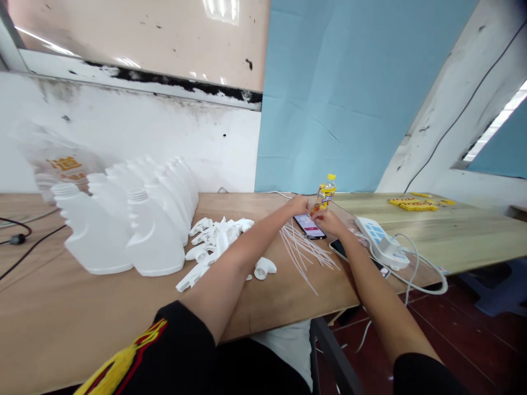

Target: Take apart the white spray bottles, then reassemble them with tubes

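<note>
Both arms reach forward to a phone with a lit screen [309,226] on the brown table. My left hand [300,204] is at the phone's top left; its fingers are too small to make out. My right hand [327,220] is over the phone's right side, fingers bent together, just in front of a drink bottle with a yellow cap [327,193]. Whatever the fingers pinch, if anything, is too small to tell. Thin white tubes [302,249] lie fanned out below the phone. White spray heads [218,238] are piled left of them.
Rows of white plastic bottles [156,236] stand on the brown table [102,323] at left. A second phone [340,249] lies under my right forearm, beside a white power strip [381,244] with a looped cable. Yellow items [414,204] lie on the far right table.
</note>
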Motion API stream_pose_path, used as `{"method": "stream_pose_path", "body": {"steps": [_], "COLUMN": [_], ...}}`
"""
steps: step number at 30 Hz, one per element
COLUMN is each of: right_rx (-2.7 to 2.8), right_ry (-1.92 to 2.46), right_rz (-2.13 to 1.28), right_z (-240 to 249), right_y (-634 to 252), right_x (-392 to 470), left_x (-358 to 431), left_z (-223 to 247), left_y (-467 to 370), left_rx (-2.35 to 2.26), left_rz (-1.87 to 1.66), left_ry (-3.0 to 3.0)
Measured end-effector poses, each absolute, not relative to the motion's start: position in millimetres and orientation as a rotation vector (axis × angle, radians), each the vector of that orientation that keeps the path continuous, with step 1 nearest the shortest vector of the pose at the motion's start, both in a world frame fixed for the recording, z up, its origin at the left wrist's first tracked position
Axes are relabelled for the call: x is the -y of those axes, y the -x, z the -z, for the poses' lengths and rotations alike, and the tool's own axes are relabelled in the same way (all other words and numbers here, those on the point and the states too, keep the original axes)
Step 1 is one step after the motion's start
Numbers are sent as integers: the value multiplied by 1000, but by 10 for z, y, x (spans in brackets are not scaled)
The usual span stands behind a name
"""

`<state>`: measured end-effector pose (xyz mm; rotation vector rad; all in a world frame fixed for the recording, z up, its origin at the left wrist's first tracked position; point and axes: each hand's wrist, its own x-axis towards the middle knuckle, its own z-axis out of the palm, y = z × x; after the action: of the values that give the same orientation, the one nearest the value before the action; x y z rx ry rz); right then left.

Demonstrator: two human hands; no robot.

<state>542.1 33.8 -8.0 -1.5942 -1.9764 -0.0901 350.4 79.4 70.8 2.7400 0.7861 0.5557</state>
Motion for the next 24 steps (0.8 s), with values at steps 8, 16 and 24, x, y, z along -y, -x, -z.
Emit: {"method": "stream_pose_path", "body": {"steps": [8,16,24], "right_rx": [1871,1960,2354], "right_ry": [1502,1293,1122], "right_rz": [166,212,364], "right_z": [-157,-531,-37], "right_y": [-5168,-4277,-3979], "right_x": [-324,-329,-189], "left_x": [352,1079,1084], "left_z": [-998,-114,93], "left_y": [-1896,-786,-696], "left_rx": [-572,-574,-825], "left_rz": [-644,-559,-705], "left_ry": [-3038,-3312,-3299]}}
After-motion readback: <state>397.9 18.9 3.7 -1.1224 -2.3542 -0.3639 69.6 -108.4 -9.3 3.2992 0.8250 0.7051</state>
